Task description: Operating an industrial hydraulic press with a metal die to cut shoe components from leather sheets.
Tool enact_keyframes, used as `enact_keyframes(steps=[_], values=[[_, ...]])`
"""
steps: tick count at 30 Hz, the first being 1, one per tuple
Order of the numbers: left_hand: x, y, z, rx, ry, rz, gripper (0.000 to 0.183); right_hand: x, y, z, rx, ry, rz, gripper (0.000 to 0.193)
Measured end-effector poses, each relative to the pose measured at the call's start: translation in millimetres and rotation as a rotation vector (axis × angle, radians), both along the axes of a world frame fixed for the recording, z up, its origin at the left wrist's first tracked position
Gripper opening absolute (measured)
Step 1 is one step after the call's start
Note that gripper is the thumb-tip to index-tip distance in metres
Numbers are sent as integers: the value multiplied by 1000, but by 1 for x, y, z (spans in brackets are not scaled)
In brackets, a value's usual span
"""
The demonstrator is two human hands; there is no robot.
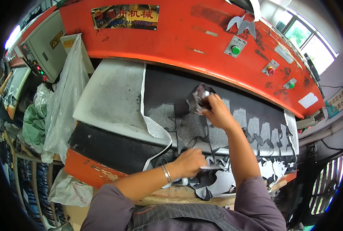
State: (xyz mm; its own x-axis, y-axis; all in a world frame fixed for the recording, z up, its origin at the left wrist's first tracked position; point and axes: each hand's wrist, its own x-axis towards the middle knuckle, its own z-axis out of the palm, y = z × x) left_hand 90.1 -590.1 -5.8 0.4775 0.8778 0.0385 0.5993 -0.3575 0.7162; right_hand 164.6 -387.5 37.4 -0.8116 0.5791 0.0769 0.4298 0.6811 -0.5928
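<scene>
My right hand is closed around a metal cutting die, which rests on or just over a black sheet of material. The sheet looks like leather with a pale backing, and its front part is cut into a row of gaps with thin strips between them. Through the gaps shows a grey-white cutting board. Nearer to me, my left hand is closed by the sheet's front edge; what its fingers grip is hidden. A thin pale piece sticks out beside it. Black and white scraps lie in front.
Behind the board spans the orange beam of a press, with a green button and a red button. At the left stand a grey control box and clear plastic bags. A wooden edge runs close to my body.
</scene>
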Motion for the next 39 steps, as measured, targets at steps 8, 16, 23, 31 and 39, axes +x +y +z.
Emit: enact_keyframes(steps=[8, 16, 23, 31, 39], values=[[-66, 1, 51, 64, -87, 339, 66, -77, 50, -53, 251, -282, 385, 40], [-137, 38, 11, -141, -114, 888, 64, -67, 69, -85, 445, 72, 470, 52], [-149, 85, -46, 60, 153, 827, 73, -42, 64, -117, 86, 159, 57, 57], [-141, 79, -30, 26, 165, 819, 72, -47, 69, -114, 174, 163, 62, 49], [-137, 80, -34, 94, 219, 863, 69, -50, 73, -120, 121, 166, 40, 48]])
